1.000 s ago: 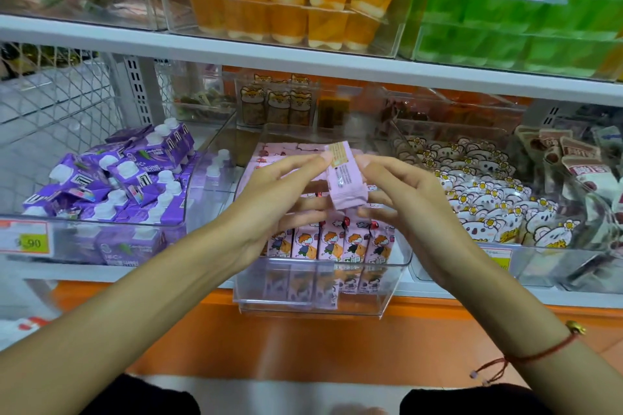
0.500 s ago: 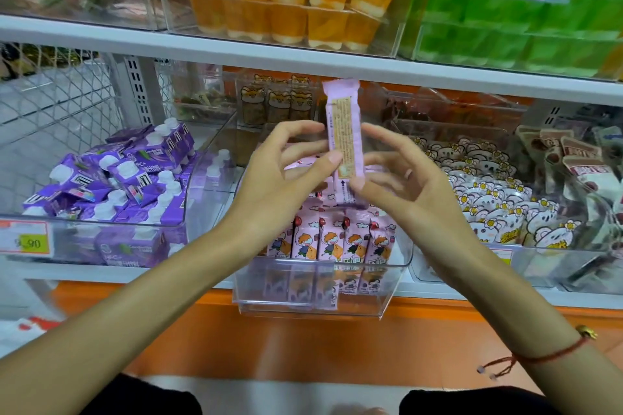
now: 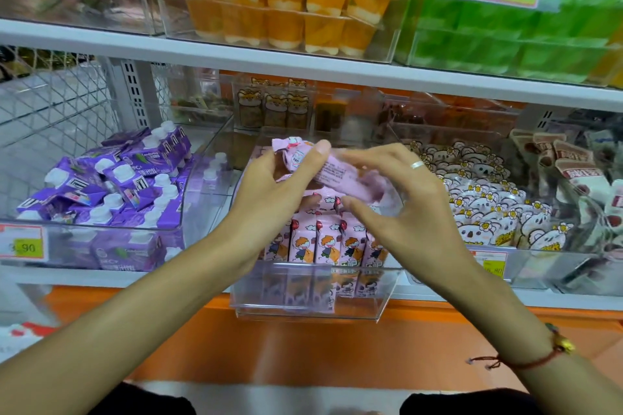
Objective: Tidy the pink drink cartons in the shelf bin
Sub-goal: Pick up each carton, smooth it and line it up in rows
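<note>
Head view: one pink carton (image 3: 332,172) lies sideways above the clear bin (image 3: 313,310), well over its middle; the left hand (image 3: 269,199) grips the carton's left end, thumb on top, fingers curled beneath; the right hand (image 3: 404,199) has its fingers spread and bent around the carton's blurred right end, and whether they actually clasp it I cannot tell; below, a row of pink cartons (image 3: 323,242) stands upright against the bin's front wall, faces forward; purple cartons (image 3: 111,185) heap in the bin to the left; koala packets (image 3: 485,212) fill the bin to the right.
</note>
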A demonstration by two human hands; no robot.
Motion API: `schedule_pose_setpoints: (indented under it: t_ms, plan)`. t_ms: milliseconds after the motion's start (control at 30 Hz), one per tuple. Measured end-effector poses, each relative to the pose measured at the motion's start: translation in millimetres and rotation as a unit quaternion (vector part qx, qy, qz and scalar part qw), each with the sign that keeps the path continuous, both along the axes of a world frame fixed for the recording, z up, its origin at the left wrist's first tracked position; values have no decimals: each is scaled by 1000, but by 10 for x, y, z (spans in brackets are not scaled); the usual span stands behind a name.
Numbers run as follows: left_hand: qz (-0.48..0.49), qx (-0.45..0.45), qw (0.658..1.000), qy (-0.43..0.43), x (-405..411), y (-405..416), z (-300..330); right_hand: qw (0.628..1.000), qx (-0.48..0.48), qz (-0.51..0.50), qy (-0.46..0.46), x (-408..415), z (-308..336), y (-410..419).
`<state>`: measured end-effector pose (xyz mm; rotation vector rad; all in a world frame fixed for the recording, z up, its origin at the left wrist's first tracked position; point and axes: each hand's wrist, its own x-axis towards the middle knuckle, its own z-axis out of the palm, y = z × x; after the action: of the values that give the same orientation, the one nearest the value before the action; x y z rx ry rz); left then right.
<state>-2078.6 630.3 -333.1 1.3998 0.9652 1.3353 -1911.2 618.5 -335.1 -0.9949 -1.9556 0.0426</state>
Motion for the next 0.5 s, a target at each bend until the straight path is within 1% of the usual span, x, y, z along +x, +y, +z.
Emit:
schedule_pose_setpoints:
  t_ms: [33,67,100,133,200,233,267,367,433,500]
  plan:
    - [-5,-3,1000,-14,-5,4,2,999,-26,2,47,9,18,0]
    - [-7,0,1000,-26,-14,5,7,991,-74,-1,112,15,40,4]
    - [-9,9,999,-36,-20,4,14,974,-139,-6,181,23,62,17]
    - [-13,19,999,-40,-24,2,18,947,-208,-5,243,39,72,40]
    - [-32,34,998,-35,-22,-1,16,894,-314,22,319,85,49,93]
    - [-42,37,998,-27,-21,0,9,880,-332,46,338,94,42,103]
    - [-48,37,998,-18,-26,8,-1,875,-329,67,348,103,40,104]
    - [-44,39,998,14,-47,34,-24,882,-281,98,367,128,54,87]
    - [-41,43,998,7,-47,36,-25,895,-254,90,355,162,50,92]
    - [-23,54,998,-13,-50,54,-21,915,-237,64,320,194,48,105]
